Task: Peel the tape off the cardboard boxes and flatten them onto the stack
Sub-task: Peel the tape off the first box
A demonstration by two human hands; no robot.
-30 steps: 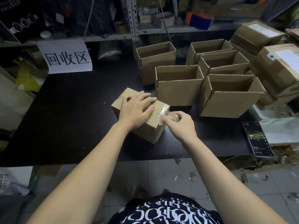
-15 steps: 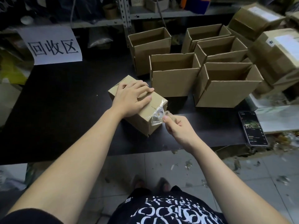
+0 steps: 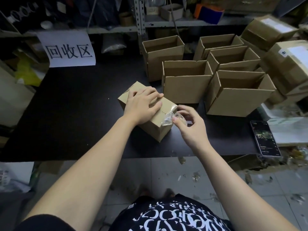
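5 open boxes (image 3: 186, 87) at far right of desk (image 3: 75, 114); 1 closed box (image 3: 150, 129) mid-desk; 1 tape strip (image 3: 167, 120); 1 phone (image 3: 265, 139), near right corner; 1 sign (image 3: 70, 50).

Matt brown cardboard box (image 3: 146, 117), glossy crinkled clear plastic tape (image 3: 169, 118), matt black tabletop (image 3: 75, 114), white paper sign (image 3: 68, 49)

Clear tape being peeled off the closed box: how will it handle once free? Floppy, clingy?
Likely floppy: the tape is crumpled where the right hand pinches it. Probably clingy, since it bunches on itself. Likely near weightless; the left hand pressing the box suggests the pull drags the box instead.
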